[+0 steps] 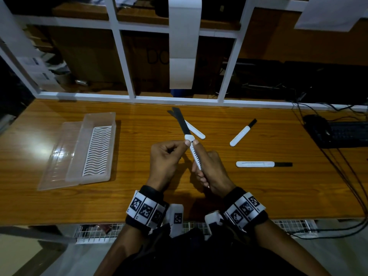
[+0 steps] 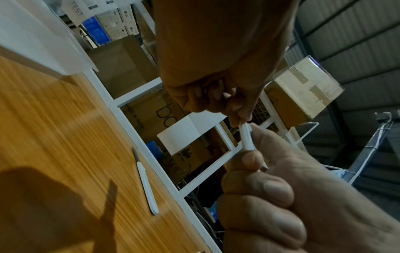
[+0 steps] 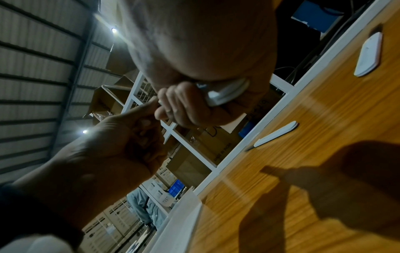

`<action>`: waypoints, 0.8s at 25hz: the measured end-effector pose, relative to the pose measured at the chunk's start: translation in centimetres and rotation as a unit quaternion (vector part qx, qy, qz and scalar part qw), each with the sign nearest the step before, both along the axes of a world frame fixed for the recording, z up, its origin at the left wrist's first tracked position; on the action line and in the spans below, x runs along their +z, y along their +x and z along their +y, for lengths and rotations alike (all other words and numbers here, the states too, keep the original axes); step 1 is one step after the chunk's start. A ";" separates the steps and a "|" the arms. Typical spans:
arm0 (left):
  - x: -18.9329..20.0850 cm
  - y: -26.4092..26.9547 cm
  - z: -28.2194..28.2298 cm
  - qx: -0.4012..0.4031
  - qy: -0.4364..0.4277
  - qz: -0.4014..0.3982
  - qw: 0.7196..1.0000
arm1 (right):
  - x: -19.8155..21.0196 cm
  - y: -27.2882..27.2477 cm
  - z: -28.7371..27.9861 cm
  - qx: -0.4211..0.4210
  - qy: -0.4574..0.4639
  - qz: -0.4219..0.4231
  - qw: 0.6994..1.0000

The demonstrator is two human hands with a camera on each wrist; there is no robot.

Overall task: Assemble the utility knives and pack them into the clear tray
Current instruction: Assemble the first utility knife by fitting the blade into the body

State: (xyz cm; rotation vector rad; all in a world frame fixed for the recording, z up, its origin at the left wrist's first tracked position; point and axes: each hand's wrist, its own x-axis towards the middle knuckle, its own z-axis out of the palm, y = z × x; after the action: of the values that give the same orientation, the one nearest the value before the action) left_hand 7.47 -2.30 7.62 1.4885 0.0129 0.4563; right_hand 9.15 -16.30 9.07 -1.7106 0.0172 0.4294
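Nearest the body, both wrists wear black bands with white marker tags, and above the wooden table (image 1: 59, 200) the two hands meet on one utility knife (image 1: 194, 151). The right hand (image 1: 212, 172) wraps its fingers round the lower part of the white handle, thumb up along it near the slider; the left hand (image 1: 166, 160) is curled, pinching the handle's upper end between thumb and forefinger, just below where the long black blade (image 1: 180, 121) sticks out and points away from the person. The right wrist view shows what the head view hides — the rounded butt of the handle (image 3: 227, 93) poking out of the right fist, with the left hand (image 3: 121, 142) reaching in to pinch the far end. The left wrist view shows the pinch itself close up: left fingertips (image 2: 253, 160) and the right hand (image 2: 216, 68) on a short bare stretch of white handle (image 2: 246, 138). Farther out, three more knives lie on the table, well apart from each other: one to the right (image 1: 262, 164), one angled beyond it (image 1: 242, 133), and one behind the held blade (image 1: 194, 130) — each with some black blade showing. To the left sits the clear tray (image 1: 77, 156), holding a white wavy insert (image 1: 97, 150). At the far right edge are a dark keyboard (image 1: 346, 134) and cables; beyond the table stands a white frame (image 1: 123, 62) with cardboard boxes behind it.
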 end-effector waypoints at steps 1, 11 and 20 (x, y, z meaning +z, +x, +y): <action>-0.1 0.1 0.0 0.001 0.000 -0.001 1.000 | -0.1 0.0 0.0 -0.004 -0.001 -0.001 1.000; -0.6 1.1 0.4 0.030 -0.008 0.023 0.999 | -1.1 0.2 0.9 -0.010 0.070 -0.001 0.998; -0.4 1.4 0.6 0.049 -0.005 0.048 0.998 | -1.1 0.6 1.4 0.049 0.148 -0.016 0.988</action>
State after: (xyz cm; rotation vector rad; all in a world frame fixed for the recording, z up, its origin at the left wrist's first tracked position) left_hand 8.90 -1.75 7.19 1.5043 0.1648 0.4633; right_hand 9.76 -14.91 7.92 -1.4289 -0.1480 0.4541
